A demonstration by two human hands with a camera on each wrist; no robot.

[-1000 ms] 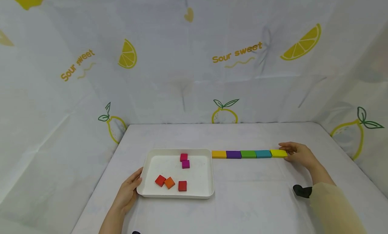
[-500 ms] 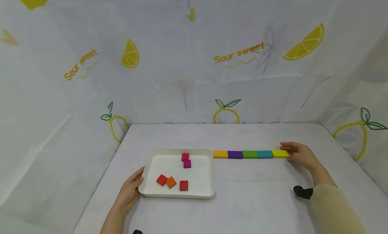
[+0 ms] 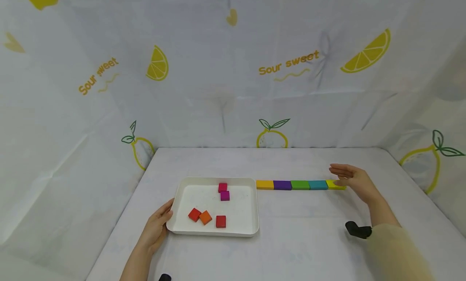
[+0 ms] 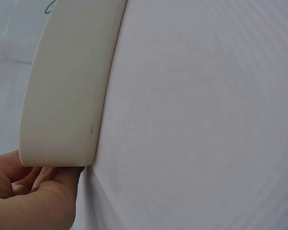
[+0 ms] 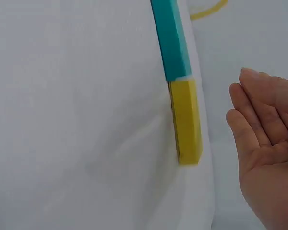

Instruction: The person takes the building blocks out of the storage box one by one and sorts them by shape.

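Observation:
A white tray (image 3: 240, 210) with small red, orange, pink and purple blocks in it lies on the table. My left hand (image 3: 153, 229) holds its left end, with the thumb at the rim; in the left wrist view the curled fingers (image 4: 53, 189) meet the tray's end wall (image 4: 69, 120). From the tray's right side runs a straight row of flat blocks: orange (image 3: 264, 185), purple (image 3: 282, 185), green (image 3: 300, 185), blue (image 3: 318, 185) and yellow (image 3: 330, 184). Above the yellow block at the far end, my right hand (image 3: 358, 184) is raised with extended fingers, holding nothing.
Behind the table (image 3: 298, 240) hangs a white cloth (image 3: 204, 111) printed with lemons and lettering. A black object (image 3: 358, 230) is at the right sleeve (image 3: 395, 248), and another dark one (image 3: 165, 277) shows at the front edge near the left forearm.
My right hand has let go of the yellow block and lifted up and slightly left, its fingers straightening. The left hand stays at the tray, and the row of blocks keeps its place.

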